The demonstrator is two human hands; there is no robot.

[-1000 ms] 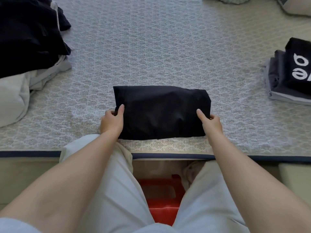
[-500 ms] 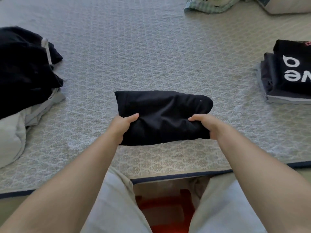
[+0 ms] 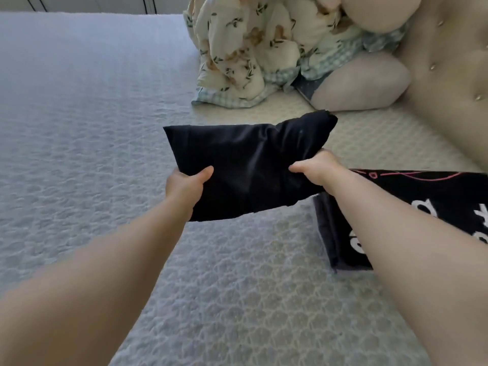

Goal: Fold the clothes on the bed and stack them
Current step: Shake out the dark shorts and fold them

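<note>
While the bed [image 3: 79, 128] is spread with a textured grey cover, a folded black garment [image 3: 245, 165] is held above it, gripped at its near edge by the left hand [image 3: 186, 183] and the right hand [image 3: 318, 169], beside the stack of folded dark clothes [image 3: 412, 207].

The folded black garment [image 3: 248, 170], which lay flat on the bed [image 3: 79, 154] near its front edge, was lifted clear of the bed and carried to the person's right. The left hand [image 3: 186, 184] and right hand [image 3: 315, 167] shifted from resting at its near corners to pinching its near edge, thumbs on top. The garment sagged and creased between them. It came to hang just beside the stack of folded dark clothes [image 3: 422, 215], its right end over the stack's far-left corner.
</note>
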